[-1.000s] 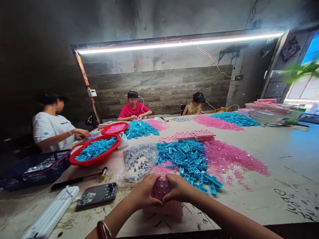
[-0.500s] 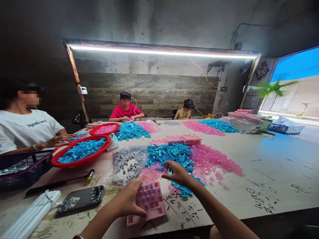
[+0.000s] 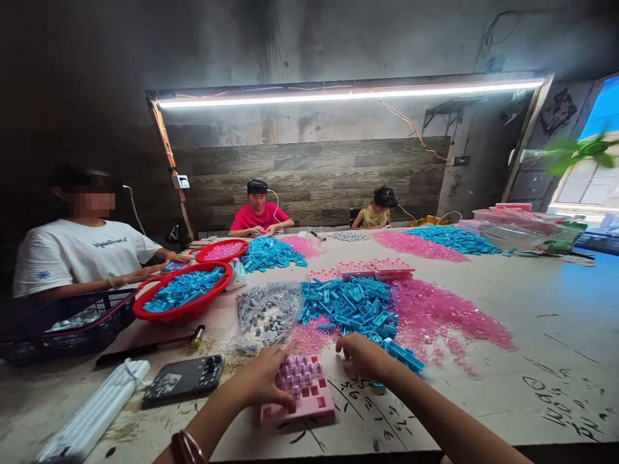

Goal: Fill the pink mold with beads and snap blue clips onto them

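My left hand (image 3: 264,380) grips the left side of a pink plastic tray (image 3: 314,407) with square pockets, the thumb lying along its front. Small clear pinkish-purple pieces (image 3: 297,374) fill the tray's upper rows, while several lower pockets show bare. To the right of the tray, my right hand (image 3: 365,356) is low over the table with its fingers curled together. Anything between those fingertips is too small or hidden to make out. Beyond that hand lies a heap of blue plastic parts (image 3: 351,303), with small clear pink pieces (image 3: 435,316) spread along its right side.
A clear bag of small metallic parts (image 3: 268,316) lies beyond the tray. At left are a phone (image 3: 186,380), white rods (image 3: 94,412), a hammer (image 3: 197,337), a red basket (image 3: 225,280) of blue parts and a dark crate (image 3: 120,303). Three people sit around the table.
My right hand has come down from above the blue heap to the table beside the tray, its spread fingers now curled. My left hand stays on the tray. The view has swung left.
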A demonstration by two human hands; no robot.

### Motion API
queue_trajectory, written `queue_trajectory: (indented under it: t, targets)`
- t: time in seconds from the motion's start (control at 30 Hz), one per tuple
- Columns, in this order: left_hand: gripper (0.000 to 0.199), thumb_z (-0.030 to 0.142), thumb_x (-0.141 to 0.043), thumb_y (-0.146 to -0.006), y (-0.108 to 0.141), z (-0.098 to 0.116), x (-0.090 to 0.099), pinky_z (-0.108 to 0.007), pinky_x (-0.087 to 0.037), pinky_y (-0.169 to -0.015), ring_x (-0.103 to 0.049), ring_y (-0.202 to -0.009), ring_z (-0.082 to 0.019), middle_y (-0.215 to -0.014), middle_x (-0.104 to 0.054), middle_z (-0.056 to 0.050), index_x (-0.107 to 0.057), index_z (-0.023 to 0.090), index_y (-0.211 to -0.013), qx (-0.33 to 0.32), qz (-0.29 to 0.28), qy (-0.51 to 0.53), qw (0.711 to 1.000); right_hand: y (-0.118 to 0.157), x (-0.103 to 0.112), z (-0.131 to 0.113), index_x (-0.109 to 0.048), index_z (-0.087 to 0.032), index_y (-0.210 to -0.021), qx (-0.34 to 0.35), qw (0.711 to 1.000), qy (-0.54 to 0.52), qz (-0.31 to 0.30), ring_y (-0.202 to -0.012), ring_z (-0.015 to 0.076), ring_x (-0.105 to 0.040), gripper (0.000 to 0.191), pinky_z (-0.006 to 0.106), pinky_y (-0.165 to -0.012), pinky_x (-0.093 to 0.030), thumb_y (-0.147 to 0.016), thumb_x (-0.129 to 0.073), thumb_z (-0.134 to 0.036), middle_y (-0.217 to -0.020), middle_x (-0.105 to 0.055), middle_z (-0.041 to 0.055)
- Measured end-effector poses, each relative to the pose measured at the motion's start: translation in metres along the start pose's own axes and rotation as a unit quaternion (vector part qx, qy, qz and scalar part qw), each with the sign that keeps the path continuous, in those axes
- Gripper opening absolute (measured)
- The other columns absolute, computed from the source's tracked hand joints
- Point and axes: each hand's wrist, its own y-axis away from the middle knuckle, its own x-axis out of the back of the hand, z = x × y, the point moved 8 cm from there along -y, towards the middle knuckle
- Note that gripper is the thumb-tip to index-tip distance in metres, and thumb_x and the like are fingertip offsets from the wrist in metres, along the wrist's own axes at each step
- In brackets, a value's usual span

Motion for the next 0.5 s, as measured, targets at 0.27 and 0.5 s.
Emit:
queue_trajectory:
  t: [0.27,0.5]
  targets:
    - [0.021,0.016,-0.039,-0.085,-0.008,-0.046,0.063,-0.027,-0.041,-0.078,-0.057,-0.084,-0.018,-0.089,-0.061,-0.006,-0.060,0.016,-0.085,0.062,0.232,-0.034,0.970,-0.003,0.016,-0.005,-0.068,-0.014,-0.079,0.057,0.992,-0.069,0.084,-0.068,0.0134,-0.055,0.031,0.021,-0.061,-0.040,-0.059,-0.049,0.001,-0.074,-0.063,0.0037]
    - [0.028,-0.002,-0.041,-0.071,-0.037,-0.088,0.033,-0.026,-0.041,-0.083,-0.056,-0.089,-0.018,-0.090,-0.061,-0.008,-0.063,0.013,-0.078,0.108,0.183,-0.044,0.976,0.010,0.017,-0.038,-0.067,-0.013,-0.070,0.099,0.980,-0.162,0.053,-0.058,0.0095,-0.055,0.027,0.016,-0.050,-0.037,-0.054,-0.049,0.002,-0.070,-0.063,0.0022]
